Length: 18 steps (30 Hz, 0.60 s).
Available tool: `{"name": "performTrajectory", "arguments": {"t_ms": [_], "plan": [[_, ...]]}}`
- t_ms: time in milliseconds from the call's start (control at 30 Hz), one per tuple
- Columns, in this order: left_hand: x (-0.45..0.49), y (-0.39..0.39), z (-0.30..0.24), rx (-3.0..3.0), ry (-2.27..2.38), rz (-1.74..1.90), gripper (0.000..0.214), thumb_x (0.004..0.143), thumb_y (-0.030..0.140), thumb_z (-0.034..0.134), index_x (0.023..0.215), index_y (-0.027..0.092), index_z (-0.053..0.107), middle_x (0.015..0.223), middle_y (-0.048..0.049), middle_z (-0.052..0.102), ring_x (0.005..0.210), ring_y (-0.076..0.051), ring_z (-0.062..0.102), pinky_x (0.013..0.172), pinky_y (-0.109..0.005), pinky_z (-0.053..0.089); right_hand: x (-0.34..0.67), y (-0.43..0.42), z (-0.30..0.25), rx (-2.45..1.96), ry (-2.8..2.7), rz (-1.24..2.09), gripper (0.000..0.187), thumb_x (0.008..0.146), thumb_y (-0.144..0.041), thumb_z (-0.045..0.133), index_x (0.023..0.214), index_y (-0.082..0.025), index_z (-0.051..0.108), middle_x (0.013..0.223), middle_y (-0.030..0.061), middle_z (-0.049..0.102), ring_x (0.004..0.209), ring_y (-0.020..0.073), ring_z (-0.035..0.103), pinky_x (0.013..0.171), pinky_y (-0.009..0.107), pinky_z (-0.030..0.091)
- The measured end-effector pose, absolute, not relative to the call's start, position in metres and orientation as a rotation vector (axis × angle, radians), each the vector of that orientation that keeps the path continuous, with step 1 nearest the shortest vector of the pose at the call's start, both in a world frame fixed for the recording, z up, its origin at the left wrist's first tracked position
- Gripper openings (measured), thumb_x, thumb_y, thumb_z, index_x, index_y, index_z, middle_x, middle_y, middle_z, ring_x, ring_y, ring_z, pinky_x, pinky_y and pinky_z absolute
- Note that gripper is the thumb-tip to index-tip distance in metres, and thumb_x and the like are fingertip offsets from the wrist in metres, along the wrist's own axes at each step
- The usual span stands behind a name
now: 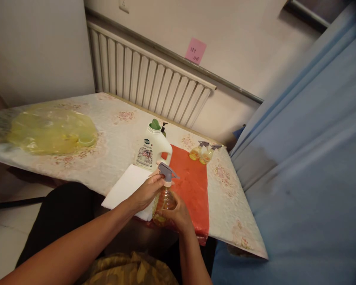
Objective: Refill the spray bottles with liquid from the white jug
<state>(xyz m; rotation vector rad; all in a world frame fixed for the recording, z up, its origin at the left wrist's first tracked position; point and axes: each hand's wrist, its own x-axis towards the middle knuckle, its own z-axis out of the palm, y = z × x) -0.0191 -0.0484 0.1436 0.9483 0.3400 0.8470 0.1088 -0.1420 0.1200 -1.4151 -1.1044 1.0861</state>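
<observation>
A clear spray bottle (165, 200) with yellowish liquid and a grey trigger head is held near the table's front edge, over a red plastic sheet (190, 186). My left hand (150, 190) is closed at its neck, just under the trigger head. Lower down, my right hand (178, 213) wraps round the body of the bottle. Just behind stands a large cream jug (152, 148) with a handle and a printed label; something green sits in its open mouth. A white folded cloth or pad (127, 186) lies left of the bottle.
Two more spray bottles (201, 154) stand at the red sheet's far right corner. A dark pump top (164, 127) shows behind the jug. On the left lies a yellow plastic bag (53, 132) with a green cap (86, 139). A blue curtain (302, 166) hangs at right.
</observation>
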Motion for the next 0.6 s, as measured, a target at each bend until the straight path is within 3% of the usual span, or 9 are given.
{"name": "performTrajectory", "arguments": {"t_ms": [100, 267, 433, 600], "plan": [[-0.020, -0.049, 0.143, 0.940, 0.318, 0.804, 0.036, 0.080, 0.045, 0.074, 0.098, 0.014, 0.068, 0.111, -0.0105, 0.071, 0.099, -0.023, 0.067, 0.085, -0.030, 0.048, 0.107, -0.142, 0.121, -1.399, -1.090, 1.088, 0.067, 0.053, -0.027, 0.084, 0.117, -0.022, 0.065, 0.102, 0.0020, 0.074, 0.095, 0.0244, 0.069, 0.086, 0.037, 0.055], [-0.020, -0.044, 0.139, 1.006, 0.364, 0.774, 0.031, 0.080, 0.034, 0.076, 0.105, 0.016, 0.069, 0.116, -0.0088, 0.069, 0.099, -0.021, 0.066, 0.087, -0.029, 0.046, 0.107, -0.140, 0.120, -1.482, -1.109, 0.998, 0.067, 0.053, -0.026, 0.083, 0.117, -0.024, 0.064, 0.103, 0.0016, 0.073, 0.096, 0.0246, 0.068, 0.087, 0.039, 0.055], [-0.018, -0.032, 0.136, 1.033, 0.246, 0.608, 0.035, 0.084, 0.037, 0.071, 0.110, 0.014, 0.069, 0.108, -0.0095, 0.071, 0.096, -0.021, 0.065, 0.091, -0.031, 0.045, 0.111, -0.138, 0.125, -1.500, -1.117, 0.934, 0.064, 0.054, -0.017, 0.077, 0.116, -0.023, 0.063, 0.105, 0.0020, 0.073, 0.097, 0.0241, 0.069, 0.089, 0.038, 0.054], [-0.009, -0.027, 0.144, 1.150, 0.366, 0.741, 0.032, 0.078, 0.030, 0.075, 0.107, 0.016, 0.068, 0.097, -0.0039, 0.071, 0.089, -0.019, 0.063, 0.085, -0.029, 0.046, 0.117, -0.133, 0.129, -1.580, -1.153, 0.794, 0.065, 0.053, -0.015, 0.076, 0.116, -0.022, 0.061, 0.107, 0.0024, 0.072, 0.098, 0.0239, 0.068, 0.090, 0.037, 0.053]]}}
